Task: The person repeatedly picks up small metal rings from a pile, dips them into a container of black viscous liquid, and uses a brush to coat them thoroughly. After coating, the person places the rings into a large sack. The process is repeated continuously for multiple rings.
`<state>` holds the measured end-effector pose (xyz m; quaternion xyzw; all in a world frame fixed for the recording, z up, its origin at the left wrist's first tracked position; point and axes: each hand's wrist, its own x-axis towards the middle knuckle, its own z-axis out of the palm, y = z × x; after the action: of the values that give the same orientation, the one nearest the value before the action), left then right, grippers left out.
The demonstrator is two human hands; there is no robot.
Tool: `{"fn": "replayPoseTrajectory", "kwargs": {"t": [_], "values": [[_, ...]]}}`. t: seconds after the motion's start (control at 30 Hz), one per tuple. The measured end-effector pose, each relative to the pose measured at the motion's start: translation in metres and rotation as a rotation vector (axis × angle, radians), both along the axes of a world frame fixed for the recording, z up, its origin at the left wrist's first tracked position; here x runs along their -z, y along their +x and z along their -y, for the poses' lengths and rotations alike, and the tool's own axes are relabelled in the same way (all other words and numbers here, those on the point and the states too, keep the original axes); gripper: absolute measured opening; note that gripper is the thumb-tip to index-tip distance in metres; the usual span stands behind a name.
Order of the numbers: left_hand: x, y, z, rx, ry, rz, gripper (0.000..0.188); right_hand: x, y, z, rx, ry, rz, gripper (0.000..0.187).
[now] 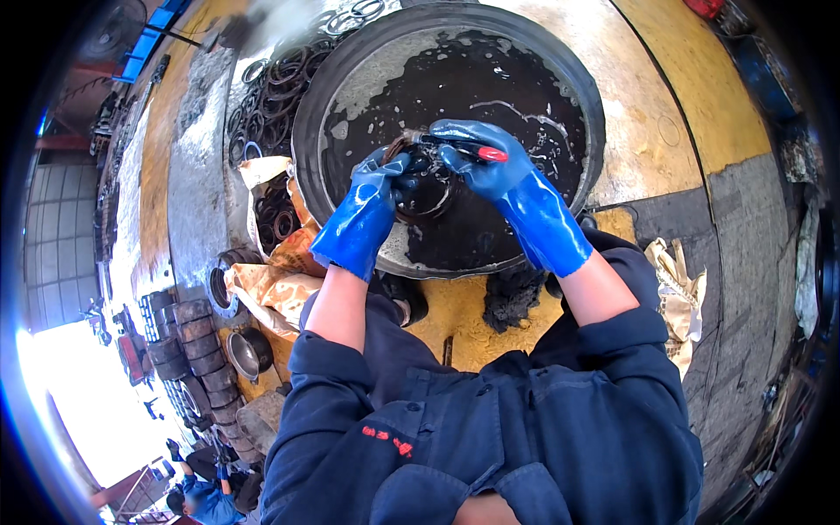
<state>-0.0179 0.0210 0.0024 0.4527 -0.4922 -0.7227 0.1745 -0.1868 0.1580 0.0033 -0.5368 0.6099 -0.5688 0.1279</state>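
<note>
just left of the right hand [481, 162] grip, dark ring [426, 188]

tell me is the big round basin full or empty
Partly full: dark liquid with pale foam covers most of the basin floor, bare metal at its edges.

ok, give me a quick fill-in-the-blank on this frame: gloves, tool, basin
Both hands wear long rubber gloves coloured ____.
The right hand grips a brush with a ____ handle tip.
The left hand steadies a dark metal ring over a big round basin of ____ liquid.
Heaped beyond the basin's left rim are more dark ____.

Missing words: blue; red; black; rings
</note>
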Motion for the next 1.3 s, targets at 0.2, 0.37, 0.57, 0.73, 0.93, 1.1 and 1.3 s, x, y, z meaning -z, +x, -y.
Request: {"fn": "replayPoseTrajectory", "kwargs": {"t": [0.2, 0.37, 0.57, 0.73, 0.93, 1.1, 1.3], "values": [[-0.005, 0.002, 0.006, -0.033, 0.002, -0.092, 0.023, 0.014, 0.003, -0.009, 0.199, 0.385, 0.376, 0.024], [0.006, 0.003, 0.008, -0.088, -0.019, -0.203, 0.025, 0.024, 0.014, -0.008, 0.110, 0.734, 0.630, 0.024], [-0.006, 0.000, -0.005, 0.020, -0.143, -0.063, 0.029, 0.033, 0.018, -0.006, 0.092, 0.691, 0.638, 0.029], [-0.004, 0.003, -0.006, 0.079, -0.109, -0.081, 0.029, 0.015, 0.009, -0.006, 0.217, 0.110, -0.020, 0.024], [-0.001, -0.002, -0.004, 0.152, -0.136, -0.143, 0.028, 0.032, 0.015, -0.003, 0.156, 0.635, 0.256, 0.026], [-0.004, 0.002, -0.006, 0.166, -0.128, -0.170, 0.028, 0.043, 0.011, -0.002, -0.030, 0.661, 0.787, 0.033], [0.003, 0.001, 0.001, -0.024, -0.188, -0.212, 0.028, 0.037, -0.003, -0.010, 0.027, 0.527, 0.822, 0.036]]}}
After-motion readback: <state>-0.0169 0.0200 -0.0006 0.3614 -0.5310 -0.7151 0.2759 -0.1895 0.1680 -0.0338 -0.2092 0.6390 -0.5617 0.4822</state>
